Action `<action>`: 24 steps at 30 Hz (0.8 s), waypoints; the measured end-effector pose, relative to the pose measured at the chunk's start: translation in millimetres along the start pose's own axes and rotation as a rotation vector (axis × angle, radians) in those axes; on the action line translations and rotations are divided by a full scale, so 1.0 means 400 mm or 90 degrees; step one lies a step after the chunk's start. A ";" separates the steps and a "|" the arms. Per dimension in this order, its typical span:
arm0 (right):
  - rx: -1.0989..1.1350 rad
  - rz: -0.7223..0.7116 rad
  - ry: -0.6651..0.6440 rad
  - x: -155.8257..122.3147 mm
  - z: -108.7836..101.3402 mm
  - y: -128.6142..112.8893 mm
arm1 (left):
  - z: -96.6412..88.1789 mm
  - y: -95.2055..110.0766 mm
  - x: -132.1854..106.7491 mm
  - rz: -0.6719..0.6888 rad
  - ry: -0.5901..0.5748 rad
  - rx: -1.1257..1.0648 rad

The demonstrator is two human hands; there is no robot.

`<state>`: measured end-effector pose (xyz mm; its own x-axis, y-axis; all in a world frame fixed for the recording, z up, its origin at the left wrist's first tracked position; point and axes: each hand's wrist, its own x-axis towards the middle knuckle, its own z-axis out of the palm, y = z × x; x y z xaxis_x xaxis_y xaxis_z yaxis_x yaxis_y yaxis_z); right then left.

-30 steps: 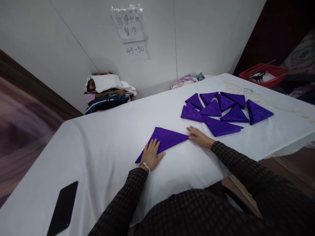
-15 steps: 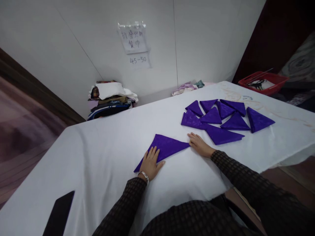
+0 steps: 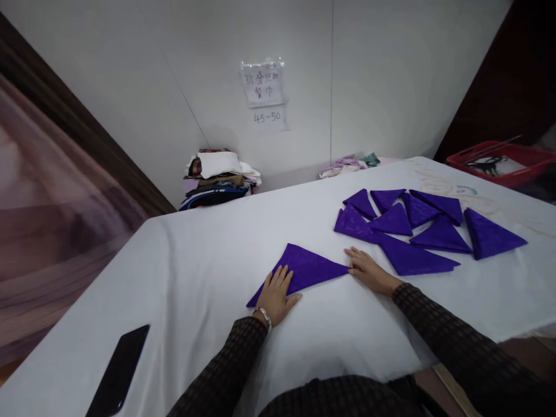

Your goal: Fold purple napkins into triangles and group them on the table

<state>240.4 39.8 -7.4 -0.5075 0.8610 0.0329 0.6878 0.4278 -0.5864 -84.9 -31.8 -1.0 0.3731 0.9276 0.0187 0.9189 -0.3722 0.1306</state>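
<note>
A purple cloth napkin [image 3: 304,267] folded into a triangle lies flat on the white tablecloth [image 3: 208,255] in front of me. My left hand [image 3: 276,295] rests flat on its lower left part, fingers stretched out. At the triangle's right tip, my right hand [image 3: 369,270] lies with its fingers on the corner, pressing it down. Behind and to the right lie several more folded purple triangles [image 3: 417,223], spread out side by side.
A black phone [image 3: 119,370] lies near the table's front left edge. A pile of folded fabrics [image 3: 217,176] sits at the back by the wall, with more cloth [image 3: 347,165] further right. A red tray [image 3: 504,165] stands at the far right. Paper signs [image 3: 263,87] hang on the wall.
Both hands stay on the purple triangle, in the same pose. Only my head has turned, shifting the whole scene right and down in view.
</note>
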 end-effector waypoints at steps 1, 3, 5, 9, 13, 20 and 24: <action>0.000 -0.004 0.001 0.001 0.000 0.004 | -0.001 0.001 -0.001 -0.002 -0.002 -0.002; 0.000 -0.010 0.003 0.002 0.002 0.012 | -0.001 0.002 -0.001 -0.005 -0.005 -0.006; -0.001 -0.014 0.004 0.002 0.005 0.018 | 0.000 0.001 -0.002 -0.008 -0.006 -0.009; -0.010 -0.021 0.012 0.001 0.008 0.020 | 0.003 0.000 -0.002 -0.011 -0.006 -0.010; -0.014 -0.025 0.022 0.001 0.003 0.011 | 0.007 -0.002 0.001 -0.002 0.001 -0.007; -0.043 -0.025 0.022 0.005 -0.002 -0.005 | 0.030 -0.022 0.003 0.019 0.036 0.014; -0.064 -0.035 0.034 0.007 0.007 0.001 | 0.043 -0.031 0.004 0.035 0.069 0.030</action>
<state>237.9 41.7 -9.7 -0.5188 0.8481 0.1077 0.7098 0.4975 -0.4986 -93.5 -26.4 -19.7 0.4091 0.9030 0.1315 0.9035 -0.4211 0.0804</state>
